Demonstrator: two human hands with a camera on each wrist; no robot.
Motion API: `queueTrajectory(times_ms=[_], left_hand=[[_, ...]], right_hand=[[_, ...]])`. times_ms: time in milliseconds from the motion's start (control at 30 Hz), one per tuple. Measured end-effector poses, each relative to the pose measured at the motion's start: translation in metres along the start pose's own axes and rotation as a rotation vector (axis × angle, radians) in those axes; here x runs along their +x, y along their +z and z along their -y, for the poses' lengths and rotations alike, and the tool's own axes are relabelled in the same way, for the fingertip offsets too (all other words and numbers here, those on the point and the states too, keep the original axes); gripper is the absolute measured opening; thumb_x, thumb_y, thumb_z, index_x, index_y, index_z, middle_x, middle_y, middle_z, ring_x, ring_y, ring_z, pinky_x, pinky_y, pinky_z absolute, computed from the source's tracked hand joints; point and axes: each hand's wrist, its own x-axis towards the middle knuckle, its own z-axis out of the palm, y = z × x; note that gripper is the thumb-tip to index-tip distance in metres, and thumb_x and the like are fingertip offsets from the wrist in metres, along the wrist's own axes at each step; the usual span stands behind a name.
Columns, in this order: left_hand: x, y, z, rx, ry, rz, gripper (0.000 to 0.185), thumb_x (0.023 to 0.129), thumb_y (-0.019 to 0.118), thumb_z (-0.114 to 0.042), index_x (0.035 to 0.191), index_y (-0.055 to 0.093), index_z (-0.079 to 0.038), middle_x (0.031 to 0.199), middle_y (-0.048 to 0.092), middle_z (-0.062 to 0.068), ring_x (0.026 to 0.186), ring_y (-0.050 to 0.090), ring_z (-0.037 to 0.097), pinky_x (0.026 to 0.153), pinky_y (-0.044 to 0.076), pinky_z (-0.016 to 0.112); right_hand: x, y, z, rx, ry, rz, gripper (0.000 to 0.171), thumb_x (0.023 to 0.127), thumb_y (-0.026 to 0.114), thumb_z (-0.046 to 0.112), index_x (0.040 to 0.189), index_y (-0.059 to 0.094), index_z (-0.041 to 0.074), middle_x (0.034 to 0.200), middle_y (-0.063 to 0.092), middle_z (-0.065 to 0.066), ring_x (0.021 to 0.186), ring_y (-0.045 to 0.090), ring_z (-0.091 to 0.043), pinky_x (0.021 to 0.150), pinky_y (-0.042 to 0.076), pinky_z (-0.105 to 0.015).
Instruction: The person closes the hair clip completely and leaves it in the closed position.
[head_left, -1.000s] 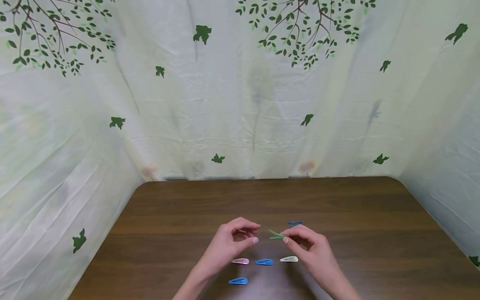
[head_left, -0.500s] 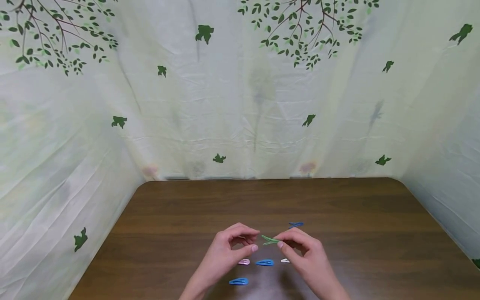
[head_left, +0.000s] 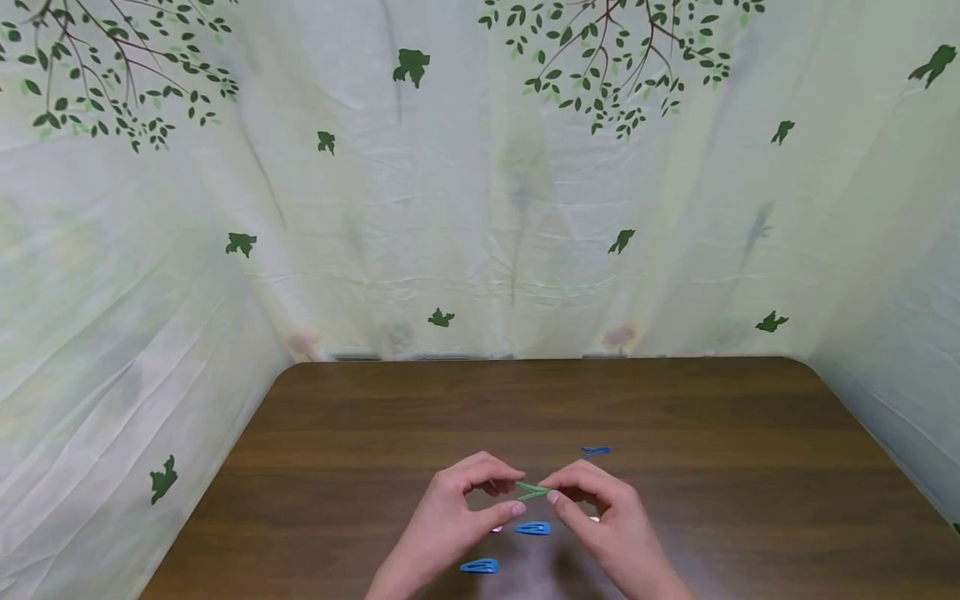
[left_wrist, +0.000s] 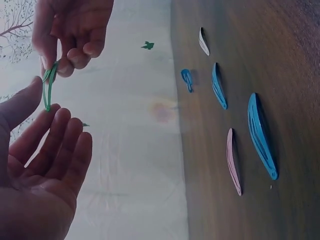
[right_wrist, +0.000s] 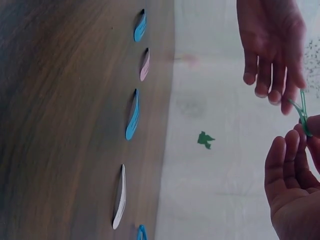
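Closing the gap on the green clip

Bringing my hands together above the counter's near edge. Right hand (head_left: 600,512) pinches the green hair clip (head_left: 531,490) at one end; left hand (head_left: 461,508), fingers loosely spread, has closed in since a second ago, thumb and forefinger now meeting its free end. Clip sits lower, nearer the blue clip (head_left: 532,527). Looks like a two-handed hold forming.

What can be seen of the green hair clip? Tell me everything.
The green hair clip is a slim snap clip, seemingly painted metal, sprung open into a narrow V. It is held in the air above the table, between both hands: the right hand pinches one end, and the left hand touches the other with thumb and fingertip.
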Motion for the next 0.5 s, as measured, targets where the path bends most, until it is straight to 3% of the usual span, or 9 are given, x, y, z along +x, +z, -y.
queueTrajectory(times_ms=[233,367,500], left_hand=[[-0.0005,0.0042,-0.0051,-0.048,-0.096,-0.052,0.019,0.082,0.08,-0.011,0.098,0.075,-0.019,0.09,0.067,-0.002,0.078,0.063,0.016,0.06,0.056,0.031],[0.0003,0.0038,-0.0085,-0.033,-0.128,-0.077,0.017,0.081,0.08,-0.007,0.093,0.076,-0.017,0.088,0.068,-0.003,0.076,0.062,0.014,0.058,0.057,0.032],[0.0002,0.0032,-0.0086,-0.004,-0.114,-0.097,0.011,0.081,0.081,-0.015,0.09,0.076,-0.021,0.086,0.068,-0.008,0.079,0.062,0.013,0.062,0.057,0.031]], right_hand=[[-0.0009,0.0039,0.0018,-0.007,-0.013,0.017,0.016,0.095,0.065,0.007,0.104,0.071,0.018,0.098,0.067,-0.001,0.09,0.063,-0.017,0.075,0.054,-0.031],[-0.0007,0.0047,0.0017,-0.013,-0.025,0.019,0.017,0.096,0.064,0.007,0.106,0.071,0.018,0.099,0.067,-0.001,0.088,0.062,-0.016,0.073,0.054,-0.031],[-0.0004,0.005,0.0018,-0.011,-0.038,0.016,0.019,0.096,0.063,0.006,0.108,0.071,0.018,0.101,0.067,0.002,0.089,0.063,-0.016,0.073,0.054,-0.031]])
